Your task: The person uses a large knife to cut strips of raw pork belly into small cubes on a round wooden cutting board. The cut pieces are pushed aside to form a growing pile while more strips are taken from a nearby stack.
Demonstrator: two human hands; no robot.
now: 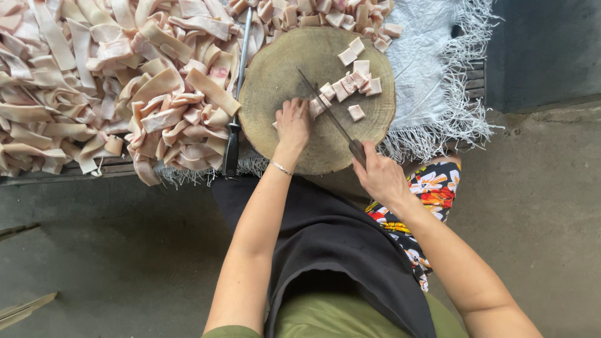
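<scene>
Your right hand (380, 177) is clamped on the handle of a knife (328, 114) whose blade slants across the round wooden chopping block (282, 69), your left hand (293, 123) presses a pale pork strip (318, 105) onto the block's middle beside the blade, and cut cubes (357, 78) lie just beyond it.

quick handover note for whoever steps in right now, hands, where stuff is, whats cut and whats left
Left hand: pressing down a pale strip on the round wooden block, fingers beside the blade.
Right hand: gripping the knife by its handle, blade laid across the strip.
Done: a cluster of cut cubes on the block right of the blade, more cubes heaped past its far edge.
Left: a large pile of uncut strips to the left.
Sharpening steel lies between pile and block.
</scene>
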